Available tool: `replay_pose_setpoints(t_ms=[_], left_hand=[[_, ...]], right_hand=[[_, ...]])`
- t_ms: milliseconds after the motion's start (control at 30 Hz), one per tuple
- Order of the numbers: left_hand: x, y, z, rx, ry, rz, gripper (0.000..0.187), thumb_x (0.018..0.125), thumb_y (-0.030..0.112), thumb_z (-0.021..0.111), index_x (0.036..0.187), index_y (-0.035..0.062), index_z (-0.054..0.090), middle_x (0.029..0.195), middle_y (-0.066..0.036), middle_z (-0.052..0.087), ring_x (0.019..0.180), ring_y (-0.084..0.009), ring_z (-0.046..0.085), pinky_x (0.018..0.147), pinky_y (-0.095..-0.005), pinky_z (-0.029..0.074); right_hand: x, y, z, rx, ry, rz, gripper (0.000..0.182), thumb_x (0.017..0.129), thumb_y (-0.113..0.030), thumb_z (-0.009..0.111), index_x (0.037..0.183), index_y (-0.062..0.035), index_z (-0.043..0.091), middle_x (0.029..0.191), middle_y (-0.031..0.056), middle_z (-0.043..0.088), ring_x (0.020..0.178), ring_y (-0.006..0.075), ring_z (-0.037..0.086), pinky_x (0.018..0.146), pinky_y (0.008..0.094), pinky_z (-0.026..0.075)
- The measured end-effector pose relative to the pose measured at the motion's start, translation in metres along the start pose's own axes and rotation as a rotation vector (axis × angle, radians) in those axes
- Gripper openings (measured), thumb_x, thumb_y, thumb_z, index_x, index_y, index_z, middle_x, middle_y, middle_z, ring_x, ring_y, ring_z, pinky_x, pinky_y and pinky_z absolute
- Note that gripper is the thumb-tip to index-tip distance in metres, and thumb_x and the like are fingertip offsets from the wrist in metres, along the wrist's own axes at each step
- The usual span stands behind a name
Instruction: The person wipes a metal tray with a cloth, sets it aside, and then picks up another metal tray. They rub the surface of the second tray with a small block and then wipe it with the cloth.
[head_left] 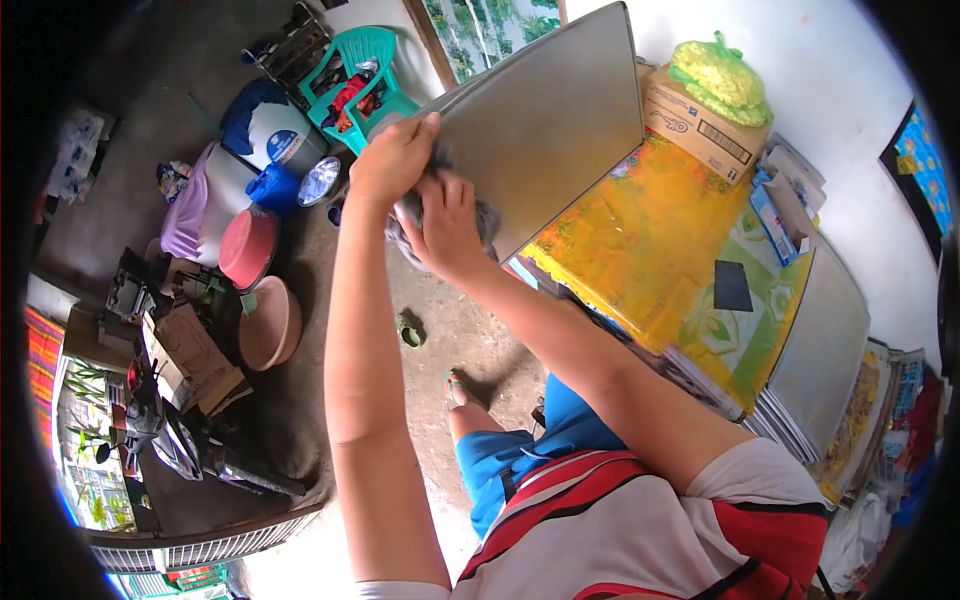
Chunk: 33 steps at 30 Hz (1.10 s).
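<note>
A large, flat silver-grey panel with a thin dark edge stands tilted in front of me. My left hand is closed around its near left edge, thumb on the face towards me and the other fingers partly hidden. Just below, my right hand clutches a crumpled dark grey cloth close to the same edge. Part of the cloth bunches up between the two hands. Whether the cloth touches the panel's face is hard to make out.
Right of the panel, a table with a yellow cover carries a cardboard box topped by a yellow-green bag. At left are a green chair, a pink basin, a blue bucket and a motorcycle. A green slipper lies on the floor.
</note>
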<state>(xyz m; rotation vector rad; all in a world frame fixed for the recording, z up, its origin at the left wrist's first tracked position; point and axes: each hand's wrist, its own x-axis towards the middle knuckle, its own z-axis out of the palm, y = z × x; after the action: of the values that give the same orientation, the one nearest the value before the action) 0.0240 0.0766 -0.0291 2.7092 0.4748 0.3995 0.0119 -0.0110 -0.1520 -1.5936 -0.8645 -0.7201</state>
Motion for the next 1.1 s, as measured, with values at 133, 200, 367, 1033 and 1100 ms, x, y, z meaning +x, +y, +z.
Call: replay_pose_setpoints(t_ms=[133,200,367,1033,1100], left_hand=[[0.000,0.008,0.000,0.083,0.039,-0.007,0.055,0.096,0.059,0.036,0.118,0.0187,0.066,0.111,-0.016,0.068,0.109,-0.0355,0.062,0.096,-0.0443,0.046],[-0.006,0.016,-0.004,0.113,0.016,-0.027,0.054,0.096,0.059,0.036,0.118,0.0199,0.066,0.111,-0.016,0.068,0.109,-0.0354,0.062,0.095,-0.0448,0.046],[-0.017,0.031,-0.009,0.141,0.015,-0.025,0.052,0.096,0.058,0.036,0.120,0.0224,0.065,0.110,-0.016,0.068,0.110,-0.0357,0.061,0.094,-0.0451,0.047],[-0.030,0.007,-0.008,0.074,0.073,-0.072,0.074,0.092,0.072,0.022,0.123,0.0187,0.063,0.109,-0.021,0.067,0.110,-0.0426,0.059,0.093,-0.0467,0.046],[-0.028,-0.001,-0.004,0.076,0.081,-0.048,0.073,0.092,0.072,0.023,0.117,0.0178,0.066,0.106,-0.022,0.067,0.108,-0.0420,0.060,0.091,-0.0475,0.047]], right_hand=[[-0.157,0.093,0.019,-0.237,-0.413,-0.077,0.046,0.079,-0.019,0.070,0.123,-0.0159,0.056,0.123,0.0158,0.048,0.106,0.0388,0.050,0.091,0.0487,0.043],[-0.219,0.116,-0.005,-0.345,-0.668,0.213,0.050,0.075,-0.017,0.073,0.121,-0.0150,0.054,0.119,0.0148,0.051,0.104,0.0402,0.054,0.087,0.0484,0.049],[-0.210,0.085,-0.039,-0.123,-0.861,0.514,0.052,0.074,-0.014,0.075,0.118,-0.0153,0.047,0.114,0.0145,0.052,0.099,0.0387,0.060,0.080,0.0482,0.053],[-0.045,0.048,-0.031,-0.113,-0.187,-0.081,0.044,0.087,-0.019,0.062,0.129,-0.0101,0.051,0.125,0.0149,0.057,0.115,0.0329,0.053,0.096,0.0397,0.047],[-0.027,0.072,-0.025,-0.267,-0.139,-0.200,0.036,0.087,-0.027,0.060,0.122,-0.0210,0.060,0.111,0.0035,0.065,0.112,0.0289,0.056,0.090,0.0383,0.051]])
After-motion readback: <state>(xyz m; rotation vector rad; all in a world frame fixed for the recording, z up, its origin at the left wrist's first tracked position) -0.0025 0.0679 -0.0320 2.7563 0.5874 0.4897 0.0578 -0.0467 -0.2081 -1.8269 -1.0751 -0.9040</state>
